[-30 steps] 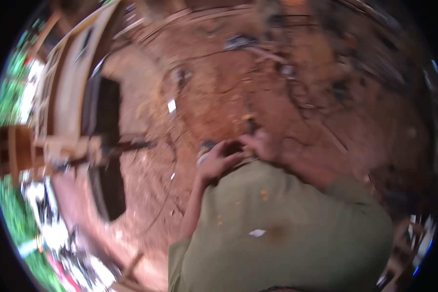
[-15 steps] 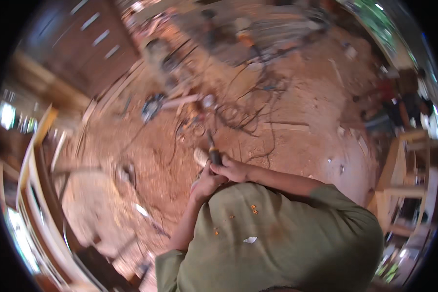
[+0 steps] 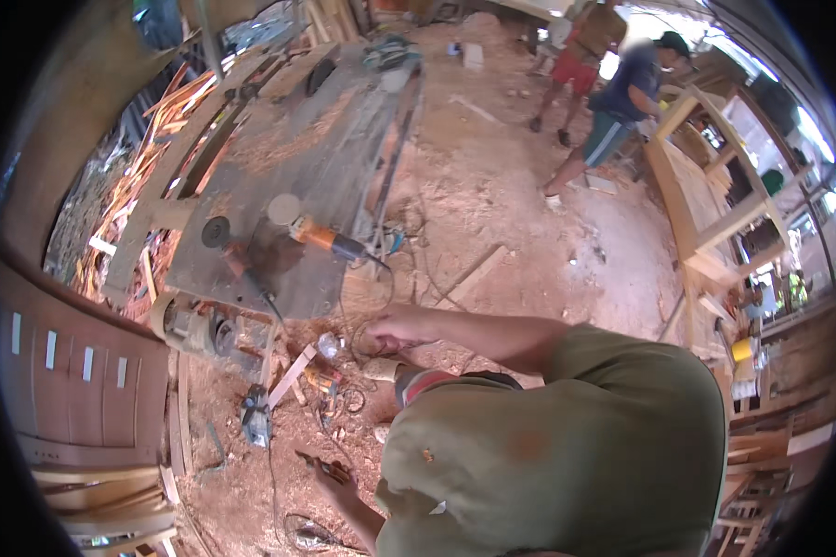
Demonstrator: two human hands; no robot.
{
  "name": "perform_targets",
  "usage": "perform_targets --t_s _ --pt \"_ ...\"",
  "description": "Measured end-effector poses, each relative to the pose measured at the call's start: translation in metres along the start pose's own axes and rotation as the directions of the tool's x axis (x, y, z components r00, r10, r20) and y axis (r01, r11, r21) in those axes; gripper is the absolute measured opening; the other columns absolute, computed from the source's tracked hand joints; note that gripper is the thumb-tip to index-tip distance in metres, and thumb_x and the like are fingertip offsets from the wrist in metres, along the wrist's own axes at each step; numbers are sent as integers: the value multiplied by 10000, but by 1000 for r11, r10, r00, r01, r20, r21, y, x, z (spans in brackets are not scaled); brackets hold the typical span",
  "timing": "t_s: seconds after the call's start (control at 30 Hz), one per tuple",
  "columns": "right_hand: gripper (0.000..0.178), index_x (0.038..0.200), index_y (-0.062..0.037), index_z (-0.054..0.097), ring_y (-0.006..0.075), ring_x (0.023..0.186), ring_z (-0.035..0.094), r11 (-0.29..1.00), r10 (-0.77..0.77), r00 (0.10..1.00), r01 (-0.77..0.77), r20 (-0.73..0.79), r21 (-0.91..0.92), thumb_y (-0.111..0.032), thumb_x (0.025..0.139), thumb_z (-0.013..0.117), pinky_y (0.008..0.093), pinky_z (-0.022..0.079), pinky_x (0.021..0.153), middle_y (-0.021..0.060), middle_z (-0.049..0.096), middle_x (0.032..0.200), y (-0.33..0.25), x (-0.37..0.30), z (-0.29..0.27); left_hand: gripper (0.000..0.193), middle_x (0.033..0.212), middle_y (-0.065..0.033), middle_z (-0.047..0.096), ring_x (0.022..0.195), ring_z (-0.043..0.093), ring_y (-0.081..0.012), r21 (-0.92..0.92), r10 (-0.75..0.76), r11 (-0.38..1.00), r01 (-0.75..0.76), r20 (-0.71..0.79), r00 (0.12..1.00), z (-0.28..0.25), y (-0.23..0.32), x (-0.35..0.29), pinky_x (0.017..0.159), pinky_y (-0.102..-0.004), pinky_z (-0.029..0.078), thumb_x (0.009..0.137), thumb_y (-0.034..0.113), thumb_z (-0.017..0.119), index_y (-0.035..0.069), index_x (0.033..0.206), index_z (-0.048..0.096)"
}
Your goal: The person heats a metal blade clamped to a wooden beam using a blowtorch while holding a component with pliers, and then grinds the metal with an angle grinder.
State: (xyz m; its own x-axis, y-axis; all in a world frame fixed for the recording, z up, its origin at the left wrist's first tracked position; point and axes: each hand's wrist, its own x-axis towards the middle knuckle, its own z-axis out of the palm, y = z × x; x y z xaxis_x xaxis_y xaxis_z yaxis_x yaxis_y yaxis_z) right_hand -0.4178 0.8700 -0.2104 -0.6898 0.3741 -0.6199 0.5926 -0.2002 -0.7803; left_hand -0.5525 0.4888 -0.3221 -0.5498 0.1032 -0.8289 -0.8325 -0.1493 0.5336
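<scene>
My right hand [image 3: 404,327] reaches forward, low beside the near end of a grey worktable [image 3: 279,167]. Its fingers curl downward near a dark power cord [image 3: 392,286], and whatever they pinch is hidden. Down by my left side, my left hand [image 3: 336,485] is closed around a slim dark tool [image 3: 308,458], whose kind is unclear. An orange-and-black angle grinder [image 3: 323,238] with a pale round disc lies on the worktable. To its left rests a second grinder [image 3: 237,266] with a dark disc.
On the dusty floor lie a blue power tool [image 3: 255,420], an orange tool [image 3: 325,385], a wood strip [image 3: 293,376] and loose cords. A wooden frame [image 3: 687,204] stands at right, near a person [image 3: 627,88] and another behind. A panelled brown door [image 3: 74,362] is at left.
My hands, together on a black-and-orange-handled tool before, are now apart: the right stretched forward, the left lower at my side. The view has swung, bringing the worktable and grinders in clearly.
</scene>
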Motion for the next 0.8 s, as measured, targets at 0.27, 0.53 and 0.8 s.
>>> perform_targets --t_s 0.27,0.53,0.8 --pt "264 891 10 670 275 783 624 880 -328 944 290 -38 -375 -247 880 614 444 490 742 150 648 781 -112 207 46 89 631 -19 490 522 483 -152 -153 -162 984 92 -551 819 -127 -128 -94 497 -344 401 854 143 599 100 862 522" --pt "658 1249 120 617 300 1001 685 939 -236 972 226 -4 -257 -351 820 781 389 518 874 192 672 1197 -138 383 69 143 671 -20 512 551 522 -179 -626 -490 763 -163 -723 487 -40 -306 -241 500 -367 431 843 109 673 94 865 533" --pt "382 1090 -97 619 257 847 652 997 71 945 -80 318 15 -338 803 695 421 551 750 69 652 994 -144 406 78 158 629 -44 524 469 512 -204 -815 -592 479 -328 -575 565 70 -464 -250 395 -387 436 863 168 709 43 823 621"
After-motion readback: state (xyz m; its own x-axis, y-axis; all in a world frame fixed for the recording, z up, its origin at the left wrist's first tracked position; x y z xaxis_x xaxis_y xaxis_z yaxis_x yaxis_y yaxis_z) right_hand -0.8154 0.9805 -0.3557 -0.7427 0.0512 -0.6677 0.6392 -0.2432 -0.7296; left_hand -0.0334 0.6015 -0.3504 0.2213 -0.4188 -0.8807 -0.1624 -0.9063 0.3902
